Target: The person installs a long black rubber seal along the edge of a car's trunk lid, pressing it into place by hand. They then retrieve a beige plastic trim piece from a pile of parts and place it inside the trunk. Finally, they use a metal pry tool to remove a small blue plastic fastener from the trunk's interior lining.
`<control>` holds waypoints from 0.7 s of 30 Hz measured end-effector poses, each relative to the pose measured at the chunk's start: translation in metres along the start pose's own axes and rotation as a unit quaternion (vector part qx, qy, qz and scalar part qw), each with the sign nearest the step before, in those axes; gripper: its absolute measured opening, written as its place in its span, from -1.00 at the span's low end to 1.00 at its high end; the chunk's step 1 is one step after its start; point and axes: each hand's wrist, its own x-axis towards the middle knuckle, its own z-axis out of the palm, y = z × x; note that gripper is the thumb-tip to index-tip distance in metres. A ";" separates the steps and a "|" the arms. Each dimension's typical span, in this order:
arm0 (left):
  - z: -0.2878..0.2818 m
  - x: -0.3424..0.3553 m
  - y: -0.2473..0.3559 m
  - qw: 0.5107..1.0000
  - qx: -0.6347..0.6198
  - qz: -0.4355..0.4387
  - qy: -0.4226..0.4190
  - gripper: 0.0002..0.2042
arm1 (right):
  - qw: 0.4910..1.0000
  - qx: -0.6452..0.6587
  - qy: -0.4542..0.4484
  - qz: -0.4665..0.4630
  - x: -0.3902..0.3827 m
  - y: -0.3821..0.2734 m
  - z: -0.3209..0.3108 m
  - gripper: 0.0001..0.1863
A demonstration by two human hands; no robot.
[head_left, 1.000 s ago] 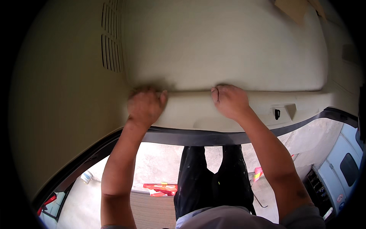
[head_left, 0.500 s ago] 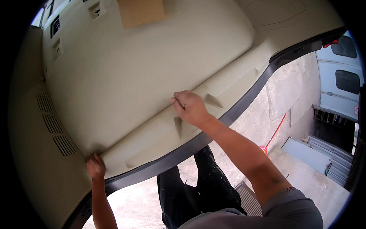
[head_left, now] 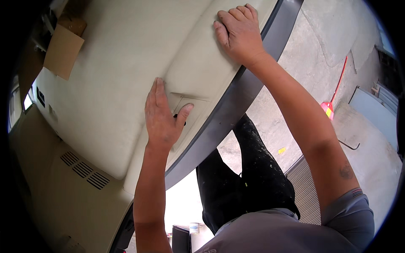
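The left hand [head_left: 159, 120] stretches its fingers [head_left: 157, 95] together, thumb [head_left: 184, 114] spread right of them; the right hand [head_left: 241, 34] bends its fingers, thumb beside them.

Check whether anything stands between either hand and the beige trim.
Nothing visible does. The left hand spreads over the beige trim, partly covering a small black fitting; the right hand rests farther along it. The cardboard is well clear, upper left.

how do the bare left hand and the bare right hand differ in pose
The bare left hand holds its fingers straight and together, while the bare right hand bends its fingers. The left hand's thumb spreads wide; the right hand's lies closer in. Both are palm-down over the smooth beige trim.
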 end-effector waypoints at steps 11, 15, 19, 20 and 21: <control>0.004 0.052 0.077 0.951 0.239 0.016 -0.196 0.50 | 0.897 0.293 0.065 0.325 -0.141 -0.081 -0.050 -0.78; 0.017 0.050 0.088 0.957 0.233 -0.039 -0.168 0.46 | 0.659 0.499 -0.145 0.544 -0.222 -0.181 -0.061 -0.66; 0.019 0.049 0.091 0.958 0.238 -0.039 -0.154 0.44 | 0.595 0.525 -0.293 0.533 -0.248 -0.271 -0.051 0.16; 0.019 0.049 0.090 0.960 0.237 -0.032 -0.146 0.44 | 0.620 0.526 -0.260 0.522 -0.254 -0.293 -0.044 0.29; 0.019 0.048 0.087 0.961 0.236 -0.026 -0.140 0.44 | 0.645 0.528 -0.214 0.510 -0.256 -0.311 -0.034 0.37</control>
